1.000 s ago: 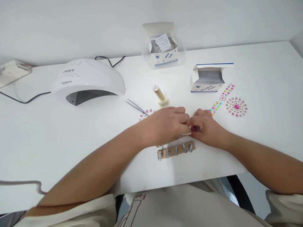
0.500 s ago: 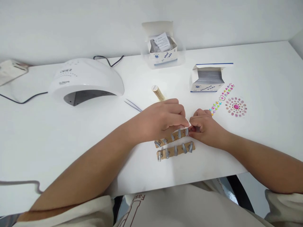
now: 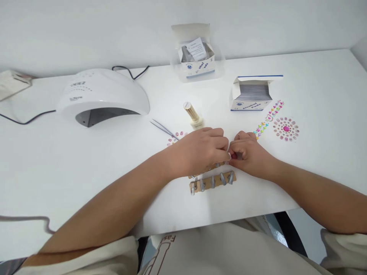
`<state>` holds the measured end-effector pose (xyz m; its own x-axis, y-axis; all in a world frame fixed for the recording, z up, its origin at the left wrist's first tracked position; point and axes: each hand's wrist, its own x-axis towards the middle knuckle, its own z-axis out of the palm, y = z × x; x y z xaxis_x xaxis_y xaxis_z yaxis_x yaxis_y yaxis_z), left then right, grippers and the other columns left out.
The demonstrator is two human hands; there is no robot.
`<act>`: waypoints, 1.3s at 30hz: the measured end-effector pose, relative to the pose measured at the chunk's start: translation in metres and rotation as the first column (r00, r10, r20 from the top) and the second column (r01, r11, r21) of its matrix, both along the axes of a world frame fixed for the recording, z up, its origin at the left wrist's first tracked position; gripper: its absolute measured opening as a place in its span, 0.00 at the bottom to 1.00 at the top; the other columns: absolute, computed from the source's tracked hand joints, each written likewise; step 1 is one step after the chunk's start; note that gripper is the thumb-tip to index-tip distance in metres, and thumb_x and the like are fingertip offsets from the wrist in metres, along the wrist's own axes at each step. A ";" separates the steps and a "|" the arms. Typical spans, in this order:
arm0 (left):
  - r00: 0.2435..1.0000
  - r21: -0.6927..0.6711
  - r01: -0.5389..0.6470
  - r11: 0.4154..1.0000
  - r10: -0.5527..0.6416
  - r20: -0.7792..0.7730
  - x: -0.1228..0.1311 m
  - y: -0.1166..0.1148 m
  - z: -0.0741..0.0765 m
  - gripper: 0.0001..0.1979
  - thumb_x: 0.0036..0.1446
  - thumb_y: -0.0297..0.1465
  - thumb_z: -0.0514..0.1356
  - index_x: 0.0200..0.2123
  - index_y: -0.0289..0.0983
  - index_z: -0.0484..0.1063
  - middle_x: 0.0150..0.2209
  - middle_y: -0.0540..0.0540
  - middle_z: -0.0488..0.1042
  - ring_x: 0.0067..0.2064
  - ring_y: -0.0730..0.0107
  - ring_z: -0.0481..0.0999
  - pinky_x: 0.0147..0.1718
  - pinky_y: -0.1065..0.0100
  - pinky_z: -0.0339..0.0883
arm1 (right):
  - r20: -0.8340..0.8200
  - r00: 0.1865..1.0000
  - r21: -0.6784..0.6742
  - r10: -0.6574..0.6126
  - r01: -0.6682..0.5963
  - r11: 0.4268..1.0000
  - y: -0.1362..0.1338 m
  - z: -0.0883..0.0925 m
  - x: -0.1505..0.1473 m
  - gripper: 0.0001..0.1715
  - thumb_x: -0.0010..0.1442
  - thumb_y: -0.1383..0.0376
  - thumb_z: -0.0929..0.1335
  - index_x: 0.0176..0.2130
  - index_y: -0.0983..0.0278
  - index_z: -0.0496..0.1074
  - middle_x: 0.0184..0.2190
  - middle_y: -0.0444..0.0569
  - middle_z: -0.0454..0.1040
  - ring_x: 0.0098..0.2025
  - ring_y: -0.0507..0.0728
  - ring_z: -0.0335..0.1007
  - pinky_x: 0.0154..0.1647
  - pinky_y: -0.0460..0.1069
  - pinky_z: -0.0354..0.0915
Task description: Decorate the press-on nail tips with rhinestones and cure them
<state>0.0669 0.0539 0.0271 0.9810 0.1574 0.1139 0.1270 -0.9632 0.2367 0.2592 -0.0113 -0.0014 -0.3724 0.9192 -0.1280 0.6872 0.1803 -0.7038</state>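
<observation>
My left hand [image 3: 202, 151] is pinched closed on a small white alcohol pad [image 3: 229, 155], mostly covered by the fingers. The pad is at the right end of the rear brown strip [image 3: 216, 165], which carries grey false nails and is largely hidden under that hand. Closed at the same end is my right hand [image 3: 252, 156], its fingertips meeting the left ones; what it grips cannot be made out. In front lies a second brown strip [image 3: 207, 184] with several grey false nails [image 3: 212, 181] standing on it.
A white nail lamp [image 3: 106, 95] stands left, beside tweezers [image 3: 164, 129] and pink gem stickers [image 3: 181, 134]. Behind my hands is a gold-capped polish bottle [image 3: 192, 112]. Two alcohol pad boxes [image 3: 248, 105] [image 3: 202, 70] are farther back. Colourful gem stickers [image 3: 286, 129] lie right.
My left hand has shifted slightly right and down toward my right hand, covering more of the rear strip and pad. More of the bottle and pink stickers shows. My right hand has barely moved.
</observation>
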 end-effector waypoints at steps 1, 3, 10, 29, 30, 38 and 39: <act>1.000 0.024 -0.005 1.000 0.005 0.005 0.000 0.000 0.000 0.13 0.61 0.23 0.52 0.36 0.39 0.77 0.34 0.46 0.76 0.35 0.67 0.65 0.34 0.66 0.61 | 0.003 1.000 -0.002 0.001 -0.001 1.000 0.000 0.000 0.000 0.14 0.51 0.69 0.70 0.19 0.63 0.63 0.20 0.43 0.69 0.38 0.58 0.61 0.45 0.57 0.49; 1.000 0.063 -0.015 0.998 0.014 0.013 0.000 0.000 -0.001 0.13 0.61 0.23 0.52 0.36 0.39 0.76 0.34 0.46 0.76 0.36 0.67 0.66 0.33 0.66 0.61 | 0.006 1.000 0.000 0.002 -0.002 1.000 0.000 0.000 0.000 0.15 0.51 0.69 0.70 0.19 0.63 0.62 0.20 0.44 0.69 0.38 0.58 0.61 0.45 0.57 0.50; 0.996 0.036 -0.050 0.998 0.048 0.069 0.000 0.000 -0.002 0.11 0.60 0.22 0.54 0.35 0.39 0.76 0.33 0.47 0.76 0.35 0.67 0.66 0.33 0.66 0.61 | 0.030 1.000 0.000 0.009 -0.009 1.000 0.000 0.000 0.000 0.17 0.51 0.69 0.69 0.19 0.64 0.58 0.19 0.43 0.66 0.38 0.57 0.60 0.44 0.56 0.49; 0.984 -0.351 -0.036 0.936 0.095 0.153 -0.004 0.008 0.006 0.08 0.62 0.25 0.55 0.39 0.36 0.75 0.31 0.46 0.76 0.34 0.69 0.66 0.35 0.68 0.63 | 0.071 0.997 -0.039 0.012 -0.009 0.999 -0.002 0.008 -0.001 0.16 0.46 0.61 0.71 0.26 0.62 0.59 0.25 0.43 0.66 0.39 0.58 0.58 0.44 0.55 0.50; 0.983 -0.359 -0.031 0.933 0.094 0.159 -0.004 0.008 0.006 0.08 0.62 0.25 0.55 0.39 0.36 0.75 0.31 0.46 0.76 0.34 0.69 0.66 0.35 0.68 0.63 | 0.061 0.998 -0.039 0.011 -0.009 0.999 -0.002 0.008 0.000 0.16 0.45 0.61 0.72 0.27 0.62 0.60 0.26 0.43 0.66 0.39 0.58 0.58 0.45 0.55 0.50; 0.991 -0.375 0.031 0.926 0.020 0.132 0.000 0.002 0.000 0.09 0.61 0.22 0.56 0.36 0.36 0.76 0.33 0.46 0.76 0.35 0.70 0.66 0.35 0.70 0.64 | -0.005 1.000 -0.026 -0.003 0.003 1.000 -0.002 0.004 0.002 0.15 0.47 0.59 0.73 0.26 0.62 0.65 0.25 0.43 0.66 0.38 0.57 0.60 0.46 0.55 0.50; 0.992 -0.354 0.031 0.935 0.014 0.124 0.000 0.002 -0.001 0.09 0.60 0.22 0.56 0.36 0.37 0.76 0.32 0.46 0.76 0.35 0.70 0.66 0.35 0.70 0.64 | -0.005 1.000 -0.017 -0.005 0.005 1.000 -0.002 0.003 0.002 0.15 0.47 0.59 0.73 0.25 0.62 0.65 0.24 0.42 0.66 0.38 0.57 0.60 0.46 0.55 0.50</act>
<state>0.0674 0.0559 0.0259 0.9643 0.2015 0.1717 0.0677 -0.8146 0.5761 0.2614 -0.0135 0.0013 -0.3687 0.9187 -0.1414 0.6841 0.1652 -0.7104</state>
